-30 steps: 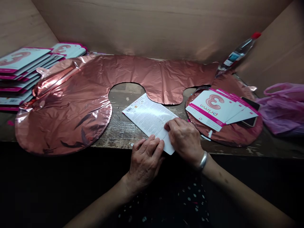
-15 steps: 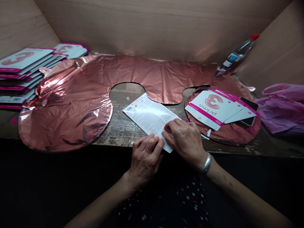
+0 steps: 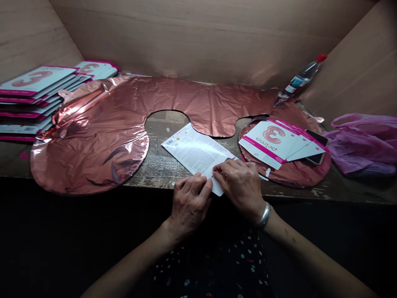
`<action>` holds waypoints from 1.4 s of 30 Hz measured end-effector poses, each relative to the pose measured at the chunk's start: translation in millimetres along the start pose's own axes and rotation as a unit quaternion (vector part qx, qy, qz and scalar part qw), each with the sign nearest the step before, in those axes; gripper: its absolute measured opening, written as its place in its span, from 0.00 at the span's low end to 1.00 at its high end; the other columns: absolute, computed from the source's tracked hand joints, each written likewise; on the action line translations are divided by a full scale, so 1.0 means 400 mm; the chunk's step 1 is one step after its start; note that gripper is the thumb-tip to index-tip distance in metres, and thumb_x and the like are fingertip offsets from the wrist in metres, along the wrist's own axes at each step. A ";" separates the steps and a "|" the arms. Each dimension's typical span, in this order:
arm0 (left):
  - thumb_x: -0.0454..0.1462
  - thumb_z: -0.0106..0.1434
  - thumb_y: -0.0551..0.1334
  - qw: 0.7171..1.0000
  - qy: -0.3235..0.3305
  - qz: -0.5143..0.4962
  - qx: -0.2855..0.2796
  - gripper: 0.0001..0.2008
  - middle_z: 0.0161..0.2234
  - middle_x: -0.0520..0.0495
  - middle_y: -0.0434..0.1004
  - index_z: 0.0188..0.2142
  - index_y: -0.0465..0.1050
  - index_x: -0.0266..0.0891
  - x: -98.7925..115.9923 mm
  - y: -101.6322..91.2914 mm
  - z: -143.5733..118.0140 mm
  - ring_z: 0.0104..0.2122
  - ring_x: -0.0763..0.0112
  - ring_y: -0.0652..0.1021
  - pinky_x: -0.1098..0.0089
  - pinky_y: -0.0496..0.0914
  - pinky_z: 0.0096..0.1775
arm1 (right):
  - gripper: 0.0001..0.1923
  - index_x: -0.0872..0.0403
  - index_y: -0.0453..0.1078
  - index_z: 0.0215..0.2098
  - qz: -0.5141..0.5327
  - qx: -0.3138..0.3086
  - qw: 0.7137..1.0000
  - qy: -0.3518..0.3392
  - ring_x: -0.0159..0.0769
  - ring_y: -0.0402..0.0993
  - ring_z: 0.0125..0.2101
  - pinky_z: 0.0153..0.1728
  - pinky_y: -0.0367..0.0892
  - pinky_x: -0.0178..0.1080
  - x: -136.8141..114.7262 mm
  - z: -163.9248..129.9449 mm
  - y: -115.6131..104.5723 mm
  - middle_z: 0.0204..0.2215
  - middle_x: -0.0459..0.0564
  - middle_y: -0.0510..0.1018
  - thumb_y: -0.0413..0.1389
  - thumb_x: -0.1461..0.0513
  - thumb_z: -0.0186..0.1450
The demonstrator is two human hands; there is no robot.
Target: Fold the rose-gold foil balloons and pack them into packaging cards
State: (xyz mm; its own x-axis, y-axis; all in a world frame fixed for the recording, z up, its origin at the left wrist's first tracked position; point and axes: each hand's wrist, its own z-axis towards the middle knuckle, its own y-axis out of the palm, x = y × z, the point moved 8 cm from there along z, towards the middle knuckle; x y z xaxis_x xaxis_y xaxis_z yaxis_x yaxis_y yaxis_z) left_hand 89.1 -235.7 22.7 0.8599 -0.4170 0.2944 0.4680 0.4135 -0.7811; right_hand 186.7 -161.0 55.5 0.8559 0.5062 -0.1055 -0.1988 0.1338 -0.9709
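Note:
A white printed packet point(image 3: 195, 151) lies slantwise at the table's front edge, its text side up. My left hand point(image 3: 190, 203) has its fingers curled on the packet's near edge. Opposite it, my right hand point(image 3: 240, 184), with a silver bangle at the wrist, pinches the packet's near end by what looks like a flap; the fingertips are partly hidden. Behind the packet spreads a flat rose-gold foil balloon point(image 3: 167, 91) shaped like a 3. Several "prima" packets point(image 3: 263, 142) with a pink 3 rest on the balloon's right lobe.
A dark phone point(image 3: 316, 158) lies partly under those packets. Stacked packets point(image 3: 37, 82) stand at the left, next to the balloon. A red-capped bottle point(image 3: 302, 78) leans at the back right, and a pink plastic bag point(image 3: 362, 142) sits at the right. Wooden panels point(image 3: 211, 37) wall the table in.
The camera view has shifted slightly, moving the bottle and bag a little left in the picture. Both hands stay at the packet's near end, with only slight finger movement.

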 end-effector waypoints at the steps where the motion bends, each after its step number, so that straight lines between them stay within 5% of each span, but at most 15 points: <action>1: 0.39 0.68 0.59 1.000 0.000 0.001 0.001 0.15 0.48 0.42 0.77 0.52 0.70 0.35 -0.001 0.000 0.000 0.53 0.58 0.74 0.59 0.60 0.52 | 0.07 0.52 0.75 0.36 -0.003 -0.006 1.000 -0.001 0.39 0.71 0.38 0.39 0.48 0.43 -0.005 -0.002 0.001 0.34 0.47 0.80 0.55 0.61 0.69; 8: 0.38 0.67 0.61 1.000 0.001 0.005 0.021 0.14 0.47 0.42 0.78 0.51 0.71 0.36 -0.003 0.000 0.006 0.52 0.59 0.75 0.59 0.61 0.51 | 0.09 0.54 0.74 0.33 -0.047 -0.049 0.998 0.002 0.41 0.70 0.38 0.38 0.47 0.45 -0.031 0.010 0.003 0.34 0.50 0.79 0.54 0.61 0.69; 16: 0.38 0.67 0.62 0.999 0.005 0.006 0.033 0.15 0.47 0.42 0.78 0.51 0.72 0.36 -0.003 -0.001 0.001 0.51 0.60 0.75 0.60 0.62 0.50 | 0.10 0.57 0.72 0.35 -0.101 -0.174 0.980 -0.008 0.44 0.70 0.42 0.37 0.49 0.46 -0.065 0.045 0.018 0.37 0.54 0.78 0.49 0.65 0.70; 26: 0.39 0.68 0.60 1.000 -0.004 0.003 -0.011 0.15 0.57 0.40 0.73 0.53 0.72 0.38 -0.010 -0.007 0.012 0.50 0.61 0.76 0.60 0.63 0.50 | 0.08 0.60 0.71 0.40 -0.094 -0.248 0.962 -0.059 0.47 0.71 0.43 0.34 0.50 0.44 -0.081 0.082 0.021 0.40 0.59 0.79 0.52 0.64 0.68; 32: 0.36 0.66 0.61 1.000 0.018 0.006 -0.006 0.17 0.57 0.43 0.73 0.55 0.71 0.39 -0.012 -0.006 0.004 0.54 0.60 0.75 0.60 0.64 0.51 | 0.06 0.58 0.71 0.37 -0.043 -0.195 0.970 -0.134 0.43 0.71 0.39 0.34 0.49 0.42 -0.043 0.080 0.044 0.37 0.55 0.79 0.54 0.63 0.64; 38: 0.37 0.66 0.61 1.000 0.017 0.005 -0.021 0.16 0.57 0.41 0.73 0.52 0.72 0.38 -0.012 -0.009 0.005 0.54 0.58 0.74 0.58 0.63 0.50 | 0.07 0.56 0.71 0.35 0.012 -0.058 0.997 -0.044 0.40 0.70 0.37 0.37 0.53 0.40 0.052 0.079 0.012 0.34 0.51 0.78 0.51 0.64 0.68; 42: 0.37 0.65 0.62 1.000 0.009 0.007 -0.021 0.16 0.56 0.42 0.74 0.52 0.71 0.39 -0.011 -0.008 0.010 0.53 0.59 0.75 0.59 0.63 0.50 | 0.12 0.57 0.70 0.39 0.024 -0.070 0.995 -0.068 0.44 0.69 0.41 0.40 0.54 0.41 0.025 0.058 0.011 0.39 0.54 0.76 0.54 0.55 0.68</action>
State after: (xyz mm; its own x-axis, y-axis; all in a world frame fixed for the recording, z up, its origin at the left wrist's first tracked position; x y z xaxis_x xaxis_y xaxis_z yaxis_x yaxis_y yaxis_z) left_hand 84.5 -231.9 26.0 0.8626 -0.4256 0.2733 0.4461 0.3854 -0.8077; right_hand 183.2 -135.5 55.0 0.7726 0.6209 -0.1324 -0.1619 -0.0090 -0.9868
